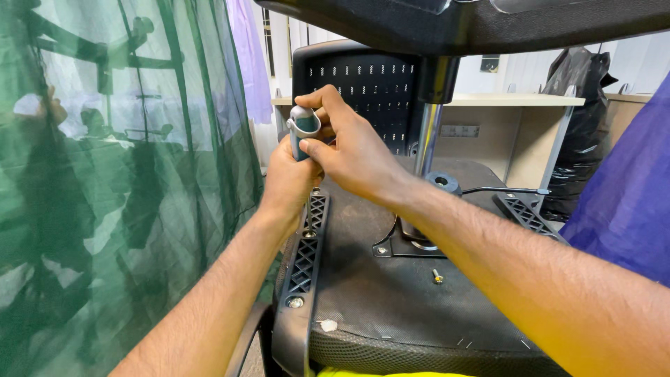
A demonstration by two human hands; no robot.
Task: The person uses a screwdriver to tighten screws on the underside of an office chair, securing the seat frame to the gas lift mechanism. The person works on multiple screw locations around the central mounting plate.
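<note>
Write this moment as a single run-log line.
left hand: grips screwdriver | right hand: on its handle top | tip: at screw in armrest bracket | upturned chair seat | loose bolt lies on seat

The dusty black underside of the upturned chair seat [391, 293] lies open between the two perforated black armrest brackets [305, 258], broken only by a loose brass-tipped bolt [437, 276] and the chrome gas column [427, 139]. Green mesh netting [125, 195] crowds the left; a purple cloth [628, 209] closes the right.
</note>
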